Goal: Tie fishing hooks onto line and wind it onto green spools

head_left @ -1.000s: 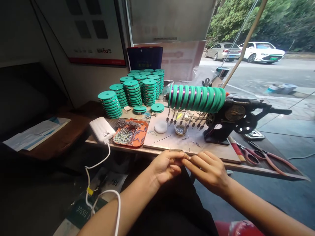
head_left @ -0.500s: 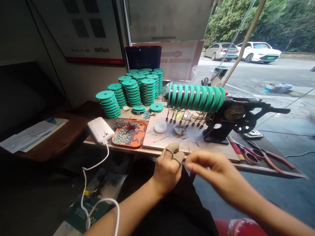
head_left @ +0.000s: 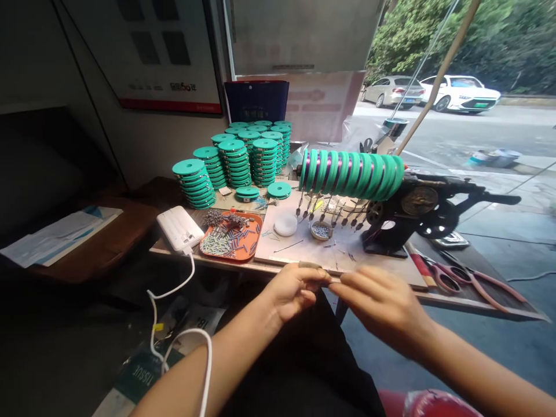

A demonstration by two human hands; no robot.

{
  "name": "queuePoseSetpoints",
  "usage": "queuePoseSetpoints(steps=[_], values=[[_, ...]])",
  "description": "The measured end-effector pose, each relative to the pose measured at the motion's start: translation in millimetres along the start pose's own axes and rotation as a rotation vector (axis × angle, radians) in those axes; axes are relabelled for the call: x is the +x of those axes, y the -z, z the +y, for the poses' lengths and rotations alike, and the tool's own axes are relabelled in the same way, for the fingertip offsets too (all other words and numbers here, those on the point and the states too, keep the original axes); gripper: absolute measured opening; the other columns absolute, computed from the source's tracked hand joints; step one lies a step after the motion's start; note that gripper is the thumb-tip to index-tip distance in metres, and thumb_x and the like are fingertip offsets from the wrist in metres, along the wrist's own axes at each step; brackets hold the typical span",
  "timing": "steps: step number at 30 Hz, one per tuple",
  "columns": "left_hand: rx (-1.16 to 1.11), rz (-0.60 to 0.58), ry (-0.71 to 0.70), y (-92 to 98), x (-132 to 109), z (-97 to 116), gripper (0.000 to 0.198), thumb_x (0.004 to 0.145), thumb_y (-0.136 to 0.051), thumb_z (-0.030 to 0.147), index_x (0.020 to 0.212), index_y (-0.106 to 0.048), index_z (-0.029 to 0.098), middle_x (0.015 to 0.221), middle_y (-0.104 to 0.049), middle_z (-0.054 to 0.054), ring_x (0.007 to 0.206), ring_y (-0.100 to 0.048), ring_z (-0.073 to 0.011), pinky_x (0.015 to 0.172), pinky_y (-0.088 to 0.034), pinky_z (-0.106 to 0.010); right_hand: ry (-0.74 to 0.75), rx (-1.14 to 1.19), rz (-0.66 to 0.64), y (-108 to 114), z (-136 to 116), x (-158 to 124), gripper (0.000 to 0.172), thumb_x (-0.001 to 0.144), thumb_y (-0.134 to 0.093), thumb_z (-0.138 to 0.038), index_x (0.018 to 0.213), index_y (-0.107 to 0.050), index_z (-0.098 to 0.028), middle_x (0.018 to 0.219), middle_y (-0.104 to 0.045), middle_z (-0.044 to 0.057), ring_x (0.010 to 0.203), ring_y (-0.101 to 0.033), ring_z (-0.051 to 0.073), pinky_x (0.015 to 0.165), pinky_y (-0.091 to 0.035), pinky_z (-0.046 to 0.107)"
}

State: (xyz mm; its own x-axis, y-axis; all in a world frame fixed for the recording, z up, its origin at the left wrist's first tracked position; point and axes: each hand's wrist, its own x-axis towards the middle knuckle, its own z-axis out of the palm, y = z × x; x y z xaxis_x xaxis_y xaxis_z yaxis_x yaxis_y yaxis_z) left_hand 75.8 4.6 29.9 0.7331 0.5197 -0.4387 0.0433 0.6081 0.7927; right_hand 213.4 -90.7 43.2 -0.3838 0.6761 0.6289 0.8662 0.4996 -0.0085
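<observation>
Fingertips of the left hand [head_left: 293,292] are drawn together at the front edge of the tabletop [head_left: 460,301], and from my end I cannot tell whether anything is pinched there. A tan finger cover [head_left: 310,265] shows on that hand. I see the right hand [head_left: 386,301] just beside it, fingers bent and close together, its tips almost at the left hand's; it is blurred, so I cannot tell whether it has hold of something.

Directly beyond both hands I have the board [head_left: 304,255], along the tabletop's front edge. On it, past the fingertips, sit a small bowl [head_left: 319,237] of tiny pieces and, to its left, a white disc [head_left: 285,224]. A row of green spools [head_left: 351,175] is mounted on the black winder [head_left: 419,200], farther back than the hands, with wires hanging below.

Left of the board I make out an orange tray [head_left: 258,237] of small metal pieces near the front edge. Scissors [head_left: 447,282] and pliers [head_left: 490,284] lie toward the tabletop's front right corner.
</observation>
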Motion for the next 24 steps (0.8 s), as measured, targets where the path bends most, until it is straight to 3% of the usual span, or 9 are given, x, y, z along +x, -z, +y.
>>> queuePoseSetpoints(steps=[2,4,7,9,11,15,19,21,24], values=[[-0.058,-0.051,0.078,-0.3,2,1,0.010,0.067,-0.053,0.008,0.058,-0.055,0.009,0.059,-0.047,0.000,0.040,-0.028,0.0006,0.034,-0.015,-0.010,0.124,-0.080,0.003,-7,-3,-11,0.021,0.084,-0.043,-0.008,0.090,-0.063,-0.013,0.068,-0.063,0.007,0.061,-0.051,0.016,0.056,-0.039,0.029],[-0.088,-0.083,0.111,-2.5,2,1,0.011,0.068,-0.053,0.008,0.057,-0.054,0.009,0.059,-0.046,0.001,0.039,-0.026,0.0015,0.034,-0.015,-0.009,0.048,-0.006,0.065,-16,-5,-16,0.019,0.083,-0.046,-0.009,0.087,-0.064,-0.014,0.065,-0.062,0.006,0.059,-0.050,0.015,0.054,-0.038,0.028],[-0.081,-0.111,0.102,-7.2,1,0,0.007,0.068,-0.055,0.010,0.062,-0.058,0.009,0.055,-0.042,0.004,0.039,-0.022,0.0015,0.034,-0.016,-0.009,-0.461,0.416,0.126,-27,-7,-21,0.011,0.082,-0.053,-0.018,0.078,-0.063,-0.017,0.068,-0.060,0.004,0.063,-0.052,0.014,0.057,-0.041,0.026],[-0.038,-0.108,0.069,-9.4,1,-2,0.003,0.065,-0.059,0.011,0.063,-0.059,0.010,0.054,-0.041,0.005,0.039,-0.022,0.0008,0.035,-0.016,-0.010,-0.855,0.771,0.050,-32,-9,-27,0.017,0.081,-0.054,-0.029,0.072,-0.061,-0.017,0.064,-0.056,0.001,0.061,-0.052,0.014,0.057,-0.042,0.026],[0.037,-0.074,0.014,-9.8,1,-5,0.007,0.062,-0.064,0.013,0.059,-0.057,0.011,0.054,-0.043,0.004,0.040,-0.027,-0.0007,0.035,-0.017,-0.012,-1.055,0.993,-0.075,-34,-14,-31,0.024,0.077,-0.055,-0.036,0.064,-0.058,-0.016,0.056,-0.051,-0.001,0.053,-0.048,0.012,0.051,-0.040,0.025],[0.206,0.077,-0.178,-7.3,-3,-13,0.010,0.059,-0.067,0.012,0.056,-0.058,0.014,0.061,-0.050,0.001,0.055,-0.046,-0.0084,0.046,-0.036,-0.018,-0.958,0.855,-0.200,-24,-36,-31,0.020,0.077,-0.055,-0.029,0.061,-0.057,-0.016,0.060,-0.053,0.000,0.057,-0.050,0.013,0.055,-0.039,0.024],[0.706,0.265,-0.690,-3.6,-8,-27,0.009,0.068,-0.059,0.009,0.066,-0.064,0.016,0.086,-0.054,-0.005,0.087,-0.054,-0.0174,0.079,-0.044,-0.029,-0.674,0.641,-0.251,2,-51,-10,0.018,0.082,-0.046,-0.019,0.070,-0.059,-0.017,0.071,-0.060,0.004,0.065,-0.054,0.014,0.060,-0.041,0.024],[1.008,0.346,-0.955,-0.2,-7,-35,0.013,0.073,-0.053,0.011,0.076,-0.065,0.015,0.093,-0.055,-0.009,0.085,-0.057,-0.0194,0.078,-0.048,-0.032,-0.620,0.654,-0.258,12,-44,8,0.017,0.082,-0.047,-0.018,0.071,-0.060,-0.018,0.070,-0.062,0.003,0.064,-0.055,0.013,0.060,-0.042,0.023],[1.207,0.480,-1.255,7.2,-3,-46,0.019,0.075,-0.050,0.010,0.088,-0.065,0.013,0.098,-0.059,-0.014,0.084,-0.060,-0.0218,0.074,-0.050,-0.033,-0.720,0.754,-0.243,13,-16,41,0.016,0.078,-0.053,-0.024,0.066,-0.060,-0.016,0.059,-0.058,0.000,0.053,-0.050,0.010,0.052,-0.039,0.021]])
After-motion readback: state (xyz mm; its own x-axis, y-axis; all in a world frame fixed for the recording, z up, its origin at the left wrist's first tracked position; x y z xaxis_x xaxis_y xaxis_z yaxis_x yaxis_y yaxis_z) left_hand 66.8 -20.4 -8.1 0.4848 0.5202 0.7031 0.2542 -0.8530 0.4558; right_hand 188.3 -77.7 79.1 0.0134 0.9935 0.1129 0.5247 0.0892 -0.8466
